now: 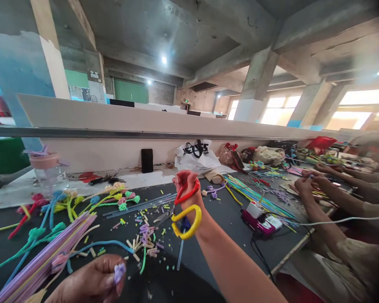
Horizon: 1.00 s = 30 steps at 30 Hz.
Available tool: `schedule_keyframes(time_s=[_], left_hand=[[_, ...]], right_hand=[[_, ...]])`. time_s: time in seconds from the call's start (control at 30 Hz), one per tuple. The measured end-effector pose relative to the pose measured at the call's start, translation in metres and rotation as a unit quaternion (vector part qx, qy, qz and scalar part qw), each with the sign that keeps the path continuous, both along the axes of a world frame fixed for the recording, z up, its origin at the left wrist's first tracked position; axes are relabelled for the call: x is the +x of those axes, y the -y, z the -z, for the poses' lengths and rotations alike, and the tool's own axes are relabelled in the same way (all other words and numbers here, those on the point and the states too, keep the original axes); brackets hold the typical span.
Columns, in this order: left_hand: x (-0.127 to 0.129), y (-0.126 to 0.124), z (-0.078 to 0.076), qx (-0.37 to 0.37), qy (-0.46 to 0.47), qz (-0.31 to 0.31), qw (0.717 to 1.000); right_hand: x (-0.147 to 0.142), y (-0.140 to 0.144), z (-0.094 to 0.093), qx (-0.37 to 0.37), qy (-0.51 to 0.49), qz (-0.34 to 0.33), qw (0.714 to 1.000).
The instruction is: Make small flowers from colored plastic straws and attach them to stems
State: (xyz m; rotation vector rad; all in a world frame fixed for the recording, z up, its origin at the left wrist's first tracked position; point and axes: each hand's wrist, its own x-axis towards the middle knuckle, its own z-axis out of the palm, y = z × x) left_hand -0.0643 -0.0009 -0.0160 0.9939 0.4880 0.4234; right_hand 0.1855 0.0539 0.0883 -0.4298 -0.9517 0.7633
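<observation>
While right hand (pixel 188 189) grip clamps scissors (pixel 185 210), left hand (pixel 91 282) fingertips pinch purple piece (pixel 119 272).

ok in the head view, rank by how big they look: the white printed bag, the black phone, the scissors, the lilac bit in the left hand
1. white printed bag
2. scissors, though they sit nearer the camera, so their true rank against the bag is unsure
3. black phone
4. lilac piece pinched in the left hand, smallest despite being closest

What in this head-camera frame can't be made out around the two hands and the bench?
- Scissors: blades hidden behind the right hand; open or closed unknown.
- Purple piece: mostly covered by the left hand fingers.
- Left hand: cut off by the bottom edge.
- Co-workers' hands: blurred, their work unreadable.
- Bag lettering: too small and creased.
</observation>
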Motion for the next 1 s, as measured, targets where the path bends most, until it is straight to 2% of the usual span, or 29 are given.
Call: schedule_keyframes(time_s=[0.1, 0.2, 0.33, 0.43, 0.57, 0.6, 0.7, 0.77, 0.87, 1.0], left_hand=[[-0.003, -0.007, -0.003, 0.001, 0.038, 0.006, 0.999], [-0.003, -0.009, -0.002, -0.003, 0.036, -0.025, 0.999], [0.01, -0.005, -0.009, -0.04, 0.011, -0.065, 0.997], [0.026, 0.001, -0.017, -0.086, 0.033, -0.034, 0.995], [0.039, 0.007, -0.017, -0.078, 0.069, -0.025, 0.994], [0.04, 0.007, -0.016, -0.078, 0.07, -0.025, 0.994], [0.038, 0.008, -0.012, -0.082, 0.059, -0.015, 0.995], [0.036, 0.008, -0.012, -0.076, 0.048, -0.006, 0.996], [0.035, 0.005, -0.014, -0.029, 0.029, -0.021, 0.999], [0.033, 0.0, -0.021, 0.028, 0.023, -0.116, 0.993]], right_hand=[[-0.011, -0.008, 0.014, -0.022, -0.037, 0.043, 0.998], [-0.018, -0.005, 0.025, -0.061, -0.017, 0.042, 0.997], [-0.017, 0.023, 0.038, -0.095, 0.038, 0.031, 0.994], [-0.017, 0.055, 0.043, -0.184, 0.125, 0.021, 0.975], [-0.022, 0.1, 0.045, -0.324, 0.061, -0.102, 0.939], [-0.023, 0.111, 0.045, -0.353, 0.046, -0.15, 0.922], [-0.026, 0.135, 0.047, -0.43, 0.041, -0.339, 0.836], [-0.026, 0.143, 0.052, -0.432, 0.078, -0.39, 0.81], [-0.024, 0.143, 0.066, -0.411, 0.162, -0.365, 0.819], [-0.012, 0.138, 0.074, -0.418, 0.285, -0.284, 0.814]])
